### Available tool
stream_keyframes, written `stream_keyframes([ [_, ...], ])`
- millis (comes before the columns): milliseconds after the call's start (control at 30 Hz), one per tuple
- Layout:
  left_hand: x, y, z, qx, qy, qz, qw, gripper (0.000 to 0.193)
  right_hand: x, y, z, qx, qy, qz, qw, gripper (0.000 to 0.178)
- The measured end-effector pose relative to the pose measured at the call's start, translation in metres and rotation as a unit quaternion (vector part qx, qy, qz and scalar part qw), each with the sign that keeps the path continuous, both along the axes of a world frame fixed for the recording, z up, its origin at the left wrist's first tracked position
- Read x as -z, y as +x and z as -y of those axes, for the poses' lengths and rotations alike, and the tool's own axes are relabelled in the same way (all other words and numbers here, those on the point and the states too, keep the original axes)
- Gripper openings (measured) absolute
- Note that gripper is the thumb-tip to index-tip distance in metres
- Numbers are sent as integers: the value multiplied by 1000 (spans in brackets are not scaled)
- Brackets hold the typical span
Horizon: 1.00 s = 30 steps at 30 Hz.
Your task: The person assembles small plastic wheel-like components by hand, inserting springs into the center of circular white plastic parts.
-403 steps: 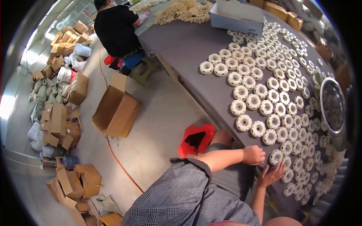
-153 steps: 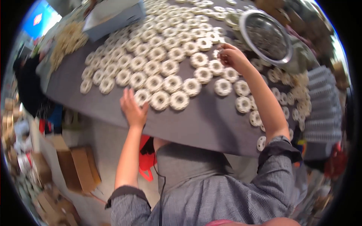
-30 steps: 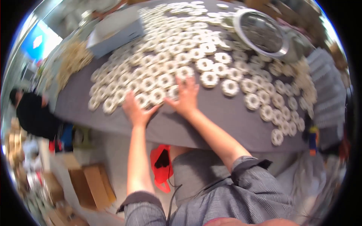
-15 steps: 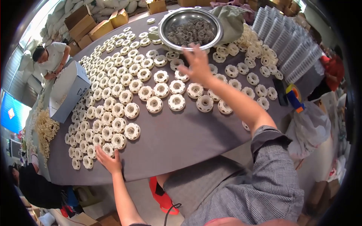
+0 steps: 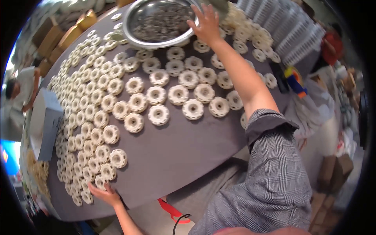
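Observation:
My right hand (image 5: 206, 25) reaches across the table with its fingers spread, by the right rim of a steel bowl (image 5: 131, 37). In the bowl lies a heap of small dark metal coil springs (image 5: 162, 23). My left hand (image 5: 105, 195) rests at the near left table edge, fingers stretched out against the nearest cream plastic rings (image 5: 101, 182). Many more scalloped cream rings (image 5: 158, 114) lie in rows over the table; several show a coil in the middle. I see nothing held in either hand.
A grey cardboard box (image 5: 49, 125) stands on the left, with a co-worker (image 5: 21, 90) beyond it. Stacked clear plastic trays (image 5: 282, 31) line the far right. A tape roll (image 5: 293, 78) and a black flat object (image 5: 279, 77) lie at the table's right edge (image 5: 250, 137).
My right hand has gone from the bowl's near side to its right rim. The whole view has shifted and turned. My left hand stays by the near left rings.

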<state>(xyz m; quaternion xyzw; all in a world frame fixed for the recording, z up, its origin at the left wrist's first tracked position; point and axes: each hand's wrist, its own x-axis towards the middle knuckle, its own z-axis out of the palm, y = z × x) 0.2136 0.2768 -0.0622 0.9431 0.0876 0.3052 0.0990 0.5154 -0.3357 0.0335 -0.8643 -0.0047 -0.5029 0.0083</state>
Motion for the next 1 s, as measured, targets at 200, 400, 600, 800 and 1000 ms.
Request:
stream_keyframes([
  [200,14,11,-12,36,12,-14,999,72,29,-165,189,153,128,4,980,50],
  [400,10,12,-15,11,28,9,999,73,78,-338,218,62,320,-108,939,38],
  [600,9,13,-17,20,232,68,970,73,94,-330,176,8,267,-73,961,40],
  [800,-56,-2,205,339,-55,43,938,82,110,-314,187,135,195,-106,966,49],
  [1000,-49,-21,389,540,-61,-60,837,111,96,-301,148,147,237,-157,947,48],
])
